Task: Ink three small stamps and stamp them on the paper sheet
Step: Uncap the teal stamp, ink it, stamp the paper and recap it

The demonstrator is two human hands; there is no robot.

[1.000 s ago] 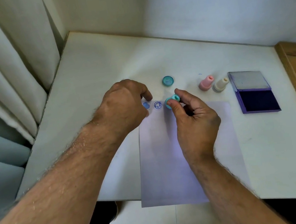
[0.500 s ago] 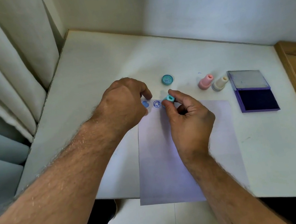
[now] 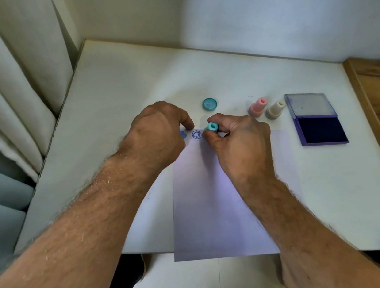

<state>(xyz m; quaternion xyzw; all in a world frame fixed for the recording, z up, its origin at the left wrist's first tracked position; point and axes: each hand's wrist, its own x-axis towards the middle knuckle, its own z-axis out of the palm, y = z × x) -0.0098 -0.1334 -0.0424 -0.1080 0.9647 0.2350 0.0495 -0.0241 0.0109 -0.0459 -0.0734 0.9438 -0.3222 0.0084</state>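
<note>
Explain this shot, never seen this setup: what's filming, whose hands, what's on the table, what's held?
No machine here: a person wears a camera on the head, looking down at their own bare hands, and this is that one view. On the white table lies a paper sheet with two blue stamp prints near its top edge. Beyond it sit a teal cap, a pink stamp, a beige stamp and an open purple ink pad. The right hand has a teal stamp in its grip, at the paper's top. The left hand rests fingertips on the sheet, holding nothing visible.
</note>
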